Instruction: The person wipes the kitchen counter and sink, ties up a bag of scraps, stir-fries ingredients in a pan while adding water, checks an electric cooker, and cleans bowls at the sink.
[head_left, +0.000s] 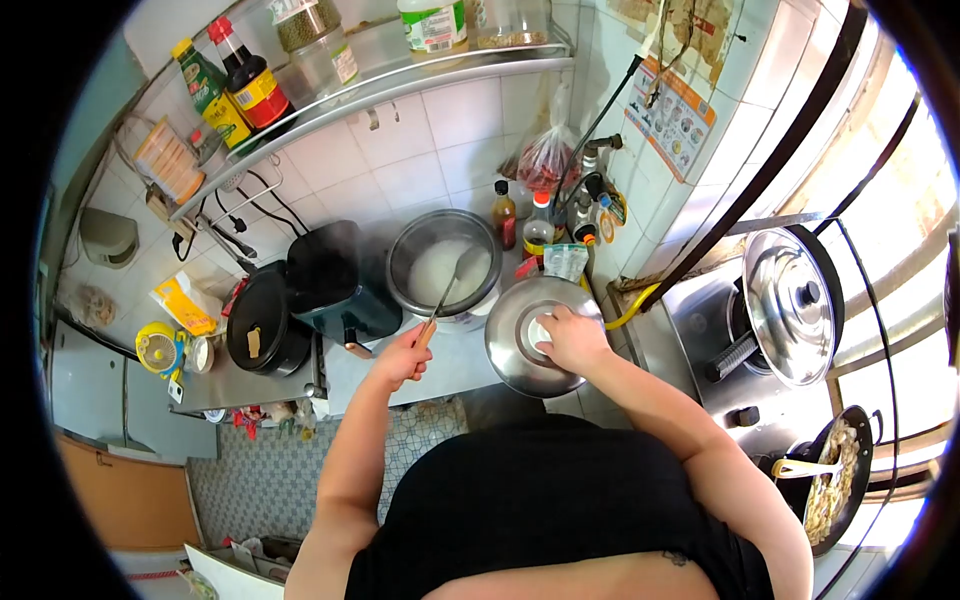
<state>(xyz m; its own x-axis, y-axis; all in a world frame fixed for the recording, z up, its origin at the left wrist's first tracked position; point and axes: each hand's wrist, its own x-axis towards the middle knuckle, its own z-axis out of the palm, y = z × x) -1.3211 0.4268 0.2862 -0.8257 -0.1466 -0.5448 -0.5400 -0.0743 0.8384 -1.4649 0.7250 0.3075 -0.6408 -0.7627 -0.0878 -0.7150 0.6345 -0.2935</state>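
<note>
My left hand [405, 357] is closed around the wooden handle of a metal ladle [446, 292]. The ladle's head rests over the whitish, steamy contents of a deep round pot [402, 262] against the tiled wall. What the contents are, I cannot tell. To the right of the pot, my right hand [575, 340] grips the pale knob of a round steel lid [515, 352]. The lid is held level beside the pot, its near side close to my body. My fingers hide part of the knob.
Left of the pot stand a dark air fryer [345, 290] and a black lidded pot [270, 325]. Bottles [505, 215] crowd the right corner. A shelf [400, 85] spans above. On the right are a lidded pan [790, 300] and a wok of food [835, 480].
</note>
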